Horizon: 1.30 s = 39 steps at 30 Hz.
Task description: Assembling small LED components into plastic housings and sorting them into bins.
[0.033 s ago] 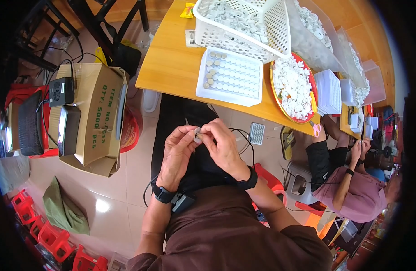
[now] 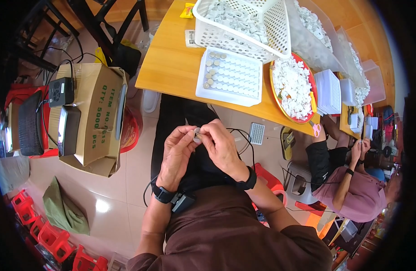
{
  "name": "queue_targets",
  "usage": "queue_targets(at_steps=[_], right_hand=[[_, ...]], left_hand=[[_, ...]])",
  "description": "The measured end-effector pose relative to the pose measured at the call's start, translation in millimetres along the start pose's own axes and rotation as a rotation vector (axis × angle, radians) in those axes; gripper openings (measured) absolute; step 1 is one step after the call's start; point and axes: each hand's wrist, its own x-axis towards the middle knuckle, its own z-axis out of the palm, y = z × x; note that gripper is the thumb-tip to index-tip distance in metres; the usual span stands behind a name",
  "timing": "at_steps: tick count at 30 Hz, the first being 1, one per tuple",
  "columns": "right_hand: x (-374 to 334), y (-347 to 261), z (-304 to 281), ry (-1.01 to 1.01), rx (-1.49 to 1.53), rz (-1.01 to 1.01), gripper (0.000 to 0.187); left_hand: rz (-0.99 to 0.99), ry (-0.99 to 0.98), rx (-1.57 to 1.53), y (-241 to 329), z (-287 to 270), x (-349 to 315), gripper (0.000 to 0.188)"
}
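Note:
Above my lap, my left hand (image 2: 182,143) and my right hand (image 2: 220,143) meet with their fingertips pinched together. Between them is a small pale round piece (image 2: 196,139), partly covered by the fingers; its exact kind is too small to make out. Beyond the hands, at the table's near edge, lies a white tray (image 2: 201,92) with rows of round pockets. Several greyish discs (image 2: 210,81) sit in its left part. To its right stands a red and yellow round tray (image 2: 273,86) heaped with small white pieces (image 2: 293,88).
A white perforated basket (image 2: 226,34) of grey-white parts stands on the wooden table (image 2: 165,58). White trays (image 2: 329,92) are stacked to the right, near pink-handled scissors (image 2: 316,129). A cardboard box (image 2: 93,122) is at left. Another person (image 2: 352,192) sits at right, hands raised.

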Motion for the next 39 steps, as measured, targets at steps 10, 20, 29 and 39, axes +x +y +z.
queue_targets(at_steps=[10, 20, 29, 39], right_hand=[[3.4, -2.0, 3.9, -0.140, 0.097, 0.090, 0.013], [6.9, 3.7, 1.4, -0.114, 0.691, 0.537, 0.008], [12.8, 0.0, -8.1, -0.125, 0.800, 0.551, 0.007], [13.7, -7.8, -15.8, -0.213, 0.777, 0.550, 0.014]], left_hand=[[0.011, -0.006, 0.055, -0.9, -13.2, -1.5, 0.012], [0.030, -0.003, 0.089, 1.9, -5.7, 0.1, 0.012], [0.010, -0.063, -0.006, 5.2, 1.7, -1.5, 0.010], [-0.010, -0.100, -0.062, 6.3, 0.4, -2.6, 0.010]])
